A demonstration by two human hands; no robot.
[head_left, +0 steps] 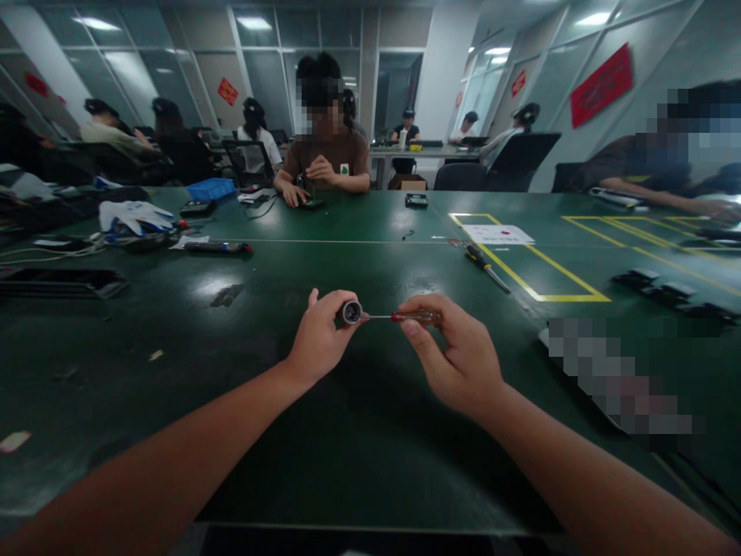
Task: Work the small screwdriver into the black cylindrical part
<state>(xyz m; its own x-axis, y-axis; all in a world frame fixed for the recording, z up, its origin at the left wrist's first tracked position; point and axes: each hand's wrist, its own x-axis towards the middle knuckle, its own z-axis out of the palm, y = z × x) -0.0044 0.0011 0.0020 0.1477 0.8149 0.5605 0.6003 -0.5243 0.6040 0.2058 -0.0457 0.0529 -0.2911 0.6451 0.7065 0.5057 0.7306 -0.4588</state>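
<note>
My left hand [322, 333] is closed around a small round part [351, 312], dark inside with a metallic rim, its open end facing me. In my right hand [460, 347] is a small screwdriver [420, 316] with a clear handle and a red collar. Its thin shaft points left and reaches the side of the round part near my left fingertips. Whether the tip sits in a screw is too small to tell. Both hands are raised over the green table [243, 432].
Beyond my right hand lies a black-and-yellow screwdriver [486, 266] beside yellow tape and a paper sheet [499, 234]. White gloves [134, 218], a blue tray [210, 189] and a pen-like tool [217, 247] are at the left. A co-worker [324, 154] sits opposite; another person is at the right.
</note>
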